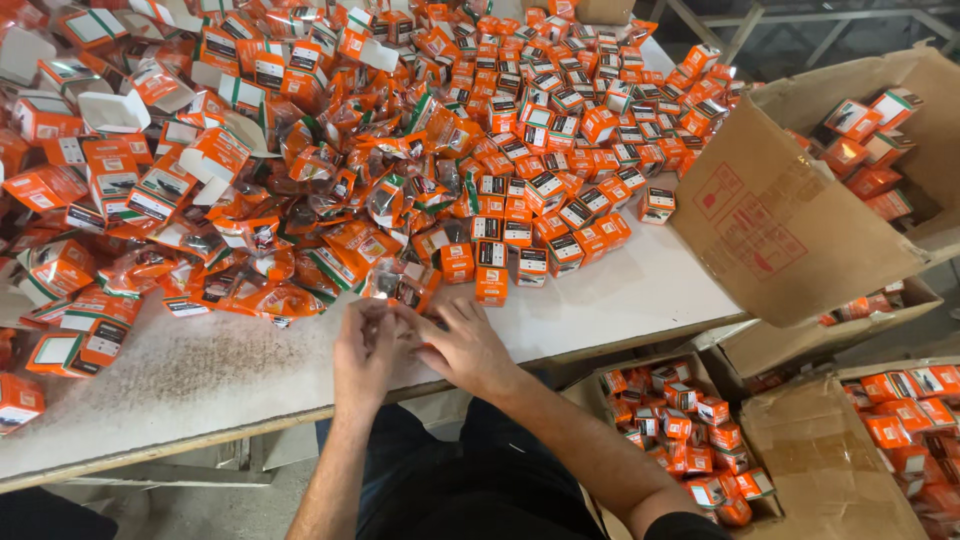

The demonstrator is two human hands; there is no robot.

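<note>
Both forearms are stretched forward over the near edge of the surface (600, 300), wrists close together. The left hand (362, 350) is curled, its fingers pinched on a small clear packet (385, 312); the right hand (465, 345) is laid flat beside it, fingers closed on the same packet. The white, stained surface is heaped with orange boxes (490, 270) and crinkled orange wrappers (250, 290) just beyond the hands. Open cartons (780, 230) of boxes are seen to the right and below
</note>
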